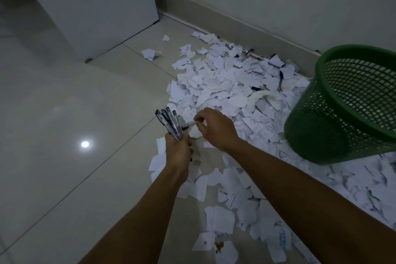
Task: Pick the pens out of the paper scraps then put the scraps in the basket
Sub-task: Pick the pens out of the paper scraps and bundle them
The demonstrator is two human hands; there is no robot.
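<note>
Head view: left hand (179, 149) clamped round a bundle of pens (169, 121), tips fanned upward, held over the near edge of the paper scraps (216, 85); right hand (212, 127) pinching one more pen (188, 124) by its end, the pen lying roughly level and pointing at the bundle, its far tip just beside or touching the held pens; cannot tell which. Scraps spread across the floor (64, 113) from the skirting board down toward the camera, thickest in the middle; several dark pens still among them near the wall, one pen by the wall (249, 51) and another upright-looking one (280, 80) close to the basket. Green mesh basket (347, 105) stands tilted at the right on top of scraps, mouth open toward the camera; no scraps visible through its mesh. White cabinet (96, 6) at the upper left, well apart from the pile.

Step in hand, as judged: pen-picking, not yet finished; scrap-clearing not begun. Next move calls for sliding the pinched pen into the left grip without loosening the bundle, then reaching to the far pens by the wall.
</note>
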